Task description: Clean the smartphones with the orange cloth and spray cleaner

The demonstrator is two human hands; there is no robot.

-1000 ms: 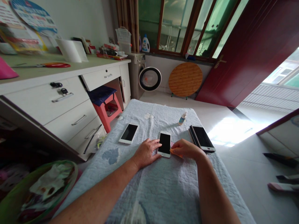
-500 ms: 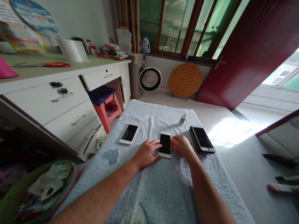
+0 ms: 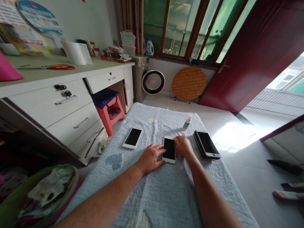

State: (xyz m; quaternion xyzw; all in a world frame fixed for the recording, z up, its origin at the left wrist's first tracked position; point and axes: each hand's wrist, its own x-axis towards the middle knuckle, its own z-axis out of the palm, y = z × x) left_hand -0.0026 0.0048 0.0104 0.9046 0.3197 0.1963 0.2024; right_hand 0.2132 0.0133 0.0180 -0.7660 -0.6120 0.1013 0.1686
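A white smartphone (image 3: 169, 149) with a dark screen lies flat on the cloth-covered table between my hands. My left hand (image 3: 151, 158) rests against its left side, fingers stretched out, with fingertips on the screen and the thumb near the lower left corner. At the upper right edge of the phone, my right hand (image 3: 184, 146) is closed on a small orange object (image 3: 176, 138). Only a bit of that object shows, so its kind is hidden. To the left lies another white phone (image 3: 132, 138). Right of my right hand is a stack of phones (image 3: 207, 144).
A small spray bottle (image 3: 187, 123) stands beyond my right hand on the pale blue quilted cloth (image 3: 163, 118). Left of the table are a white drawer desk (image 3: 68, 117), a red stool (image 3: 110, 115) and a bin (image 3: 75, 177) with crumpled tissue.
The view has shifted slightly. My right hand has moved a little up along the phone's right edge, and less of the orange object shows. My left hand stays on the phone.
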